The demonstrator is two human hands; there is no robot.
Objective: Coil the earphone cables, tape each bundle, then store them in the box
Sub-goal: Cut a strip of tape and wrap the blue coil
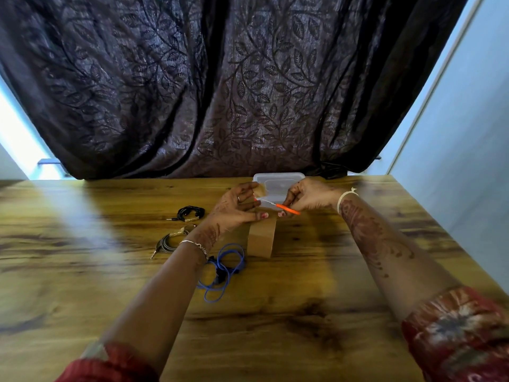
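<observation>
On the wooden table [303, 299], a clear box [278, 181] sits at the far edge, a loose blue earphone cable [228, 267] nearer the middle, while the left hand [234, 209] pinches brown tape [260, 239] and the right hand [308, 198] grips orange scissors [286, 208]

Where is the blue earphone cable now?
In the head view, the blue earphone cable lies loosely coiled on the wooden table, beside the left wrist and just nearer than the brown tape roll.

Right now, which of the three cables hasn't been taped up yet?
The blue cable, nearest the person: it sprawls in loose loops, while the black and grey ones are tight bundles.
</observation>
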